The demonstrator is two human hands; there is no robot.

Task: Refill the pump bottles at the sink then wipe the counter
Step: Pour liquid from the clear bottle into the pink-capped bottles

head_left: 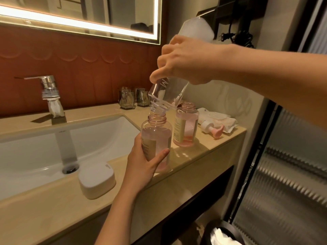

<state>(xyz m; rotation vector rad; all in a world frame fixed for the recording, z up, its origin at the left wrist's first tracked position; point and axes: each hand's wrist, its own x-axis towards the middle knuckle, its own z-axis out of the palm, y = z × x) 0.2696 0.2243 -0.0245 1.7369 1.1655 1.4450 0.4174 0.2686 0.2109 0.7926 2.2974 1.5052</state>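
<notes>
While the clear refill bottle was gripped neck-down in the curled fingers of the right hand, its mouth was held just above the open neck of a pink bottle. That bottle, partly filled, was clasped around its lower half by the left hand at the front edge of the desk, right of the sink. A second pink bottle was stood open just behind it. A pump head was laid beside a tissue farther right. A soap box was placed before the sink.
</notes>
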